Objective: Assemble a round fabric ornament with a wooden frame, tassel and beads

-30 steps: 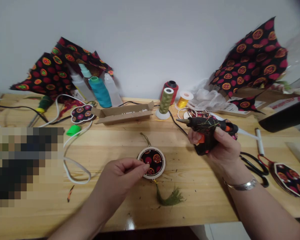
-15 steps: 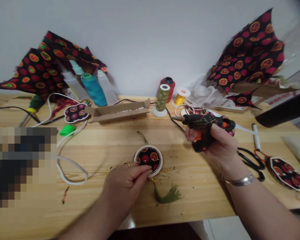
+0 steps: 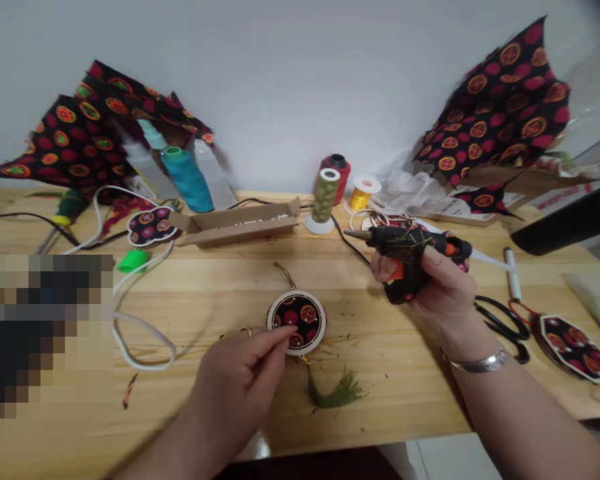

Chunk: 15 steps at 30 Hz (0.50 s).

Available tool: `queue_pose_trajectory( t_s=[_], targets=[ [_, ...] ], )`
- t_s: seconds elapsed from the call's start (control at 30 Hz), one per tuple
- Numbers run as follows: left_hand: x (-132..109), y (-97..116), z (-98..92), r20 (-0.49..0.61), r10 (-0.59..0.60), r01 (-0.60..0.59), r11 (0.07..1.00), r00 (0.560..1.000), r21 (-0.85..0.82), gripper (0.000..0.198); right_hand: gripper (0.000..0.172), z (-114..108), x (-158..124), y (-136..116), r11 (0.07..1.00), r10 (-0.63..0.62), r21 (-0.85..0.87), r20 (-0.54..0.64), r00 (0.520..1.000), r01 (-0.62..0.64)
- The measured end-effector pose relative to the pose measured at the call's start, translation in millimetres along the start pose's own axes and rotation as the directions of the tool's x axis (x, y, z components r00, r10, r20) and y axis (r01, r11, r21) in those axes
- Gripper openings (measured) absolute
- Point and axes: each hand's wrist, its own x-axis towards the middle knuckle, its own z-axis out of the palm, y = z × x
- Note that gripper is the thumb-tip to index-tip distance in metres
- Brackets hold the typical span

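Observation:
A round ornament [image 3: 307, 319] with a pale rim, dark patterned fabric and small shiny dots lies on the table. A cord loop [image 3: 283, 275] extends from its top and a green tassel [image 3: 335, 393] from its bottom. My left hand [image 3: 245, 373] is over its lower left part, thumb and index finger pressed together. What they pinch, if anything, is too small to make out. On the right, my right hand [image 3: 440, 280] grips a black glue gun [image 3: 397, 243] above the table, its nozzle pointing left and a finger at the orange trigger.
Behind the ornament are a narrow cardboard box [image 3: 245, 227], a green thread spool [image 3: 324, 200] and a yellow spool [image 3: 361, 193]. Black-handled scissors [image 3: 505, 320] and an octagonal ornament [image 3: 575, 347] lie right. A white cable [image 3: 145, 363] loops left near a green cap [image 3: 134, 261].
My left hand has shifted slightly left and up, its fingertips moving from the ornament's lower edge toward its middle, uncovering more fabric. My right hand and the glue gun have stayed nearly still.

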Motion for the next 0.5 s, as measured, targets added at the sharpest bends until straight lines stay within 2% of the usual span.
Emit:
queue_pose_trajectory(
  t_s=[0.17,0.27,0.5],
  targets=[
    [-4,-1,0.3,0.009,0.169,-0.169,0.983,0.986,0.072,0.03,0.031,0,0,1,1.0,-0.001,0.019,0.001,1.0,0.001],
    [-7,-3,3.5,-0.037,0.236,-0.231,0.968,0.971,0.095,0.031,0.033,0,1,2,1.0,-0.012,-0.018,-0.021,1.0,0.011],
    [-11,-8,8.6,-0.031,0.252,-0.248,0.963,0.967,0.101,0.032,0.031,0,-1,3,0.999,0.032,0.013,-0.005,0.999,-0.032]
  ],
)
